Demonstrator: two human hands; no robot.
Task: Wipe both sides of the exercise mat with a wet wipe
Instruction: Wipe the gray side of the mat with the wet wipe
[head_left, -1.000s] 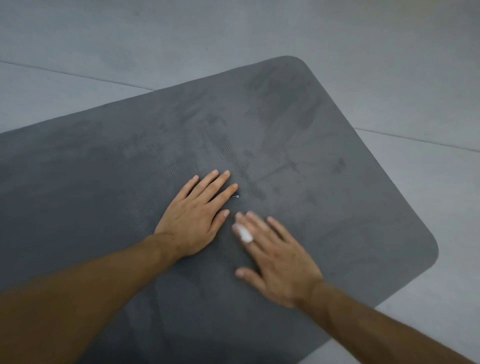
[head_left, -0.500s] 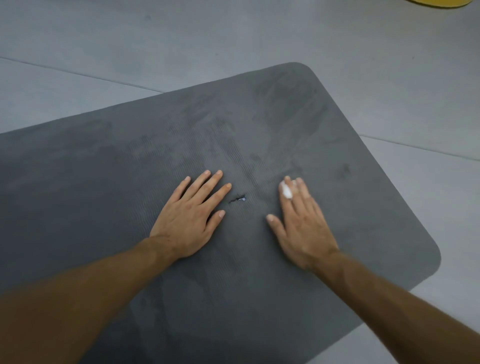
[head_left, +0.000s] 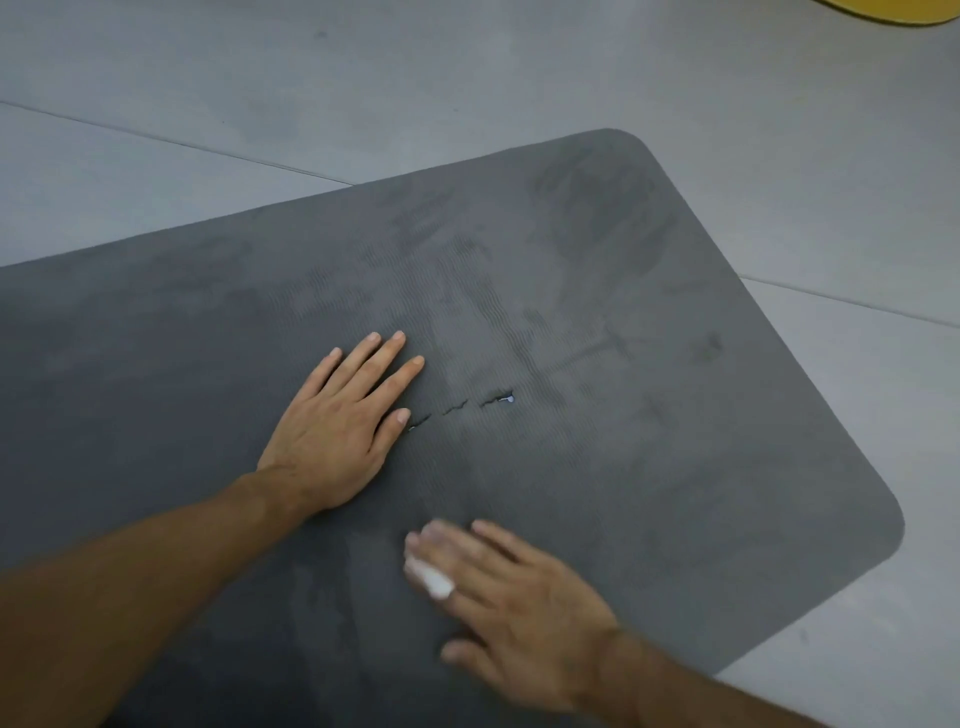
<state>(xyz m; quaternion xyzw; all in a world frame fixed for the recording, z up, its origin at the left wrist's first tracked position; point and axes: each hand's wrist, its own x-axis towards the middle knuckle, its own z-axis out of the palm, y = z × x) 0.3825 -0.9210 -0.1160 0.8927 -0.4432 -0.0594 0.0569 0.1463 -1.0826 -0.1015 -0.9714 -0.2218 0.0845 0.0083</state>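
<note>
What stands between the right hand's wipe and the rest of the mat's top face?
Nothing loose. The right hand presses the wipe onto the mat; only the left hand, flat on the mat beyond it, covers a patch. A jagged tear beside that thumb might snag.

**Dark grey foam exercise mat (head_left: 649, 467) flat; small white wadded wet wipe (head_left: 430, 578) on it**

The mat lies flat on the pale grey floor (head_left: 467, 78), two rounded corners showing at its right end. Its ribbed surface is mottled with darker smears, and a short broken line of tears (head_left: 496, 401) runs near the middle. The blurred wipe shows between straight fingers (head_left: 493, 535) of the right hand (head_left: 519, 608), towards the mat's near edge.
</note>
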